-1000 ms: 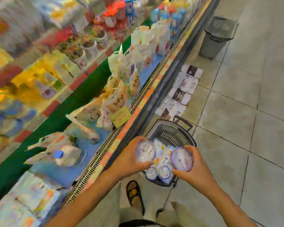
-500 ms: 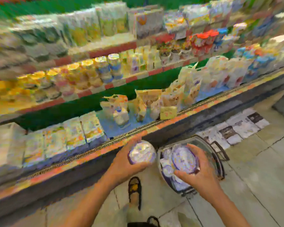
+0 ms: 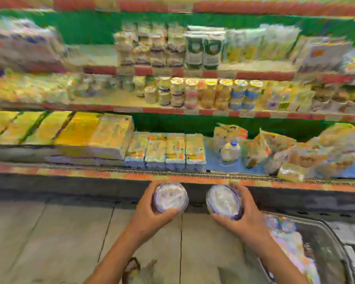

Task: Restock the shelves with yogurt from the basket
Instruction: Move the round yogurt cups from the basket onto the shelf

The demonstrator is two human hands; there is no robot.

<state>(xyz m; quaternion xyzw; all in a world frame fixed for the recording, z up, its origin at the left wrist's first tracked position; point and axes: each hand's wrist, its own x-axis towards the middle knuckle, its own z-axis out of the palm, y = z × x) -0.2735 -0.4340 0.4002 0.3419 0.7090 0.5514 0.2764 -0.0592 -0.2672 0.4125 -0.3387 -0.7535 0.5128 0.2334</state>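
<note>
My left hand grips a round yogurt cup with a white and purple lid, held low in front of the cooler's front edge. My right hand grips a second yogurt cup of the same kind beside it. The grey basket stands on the floor at the lower right with more yogurt packs in it. Rows of yogurt jars stand on the middle shelf. The whole picture is blurred.
The cooler's bottom shelf holds yellow packs, a small white bottle and bagged goods. An orange price strip and a dark base run along its front. Tiled floor lies below; a sandalled foot shows at the bottom.
The view has swung left to face the shelves squarely. Both hands have lifted their yogurt cups away from the basket, which now lies at the lower right.
</note>
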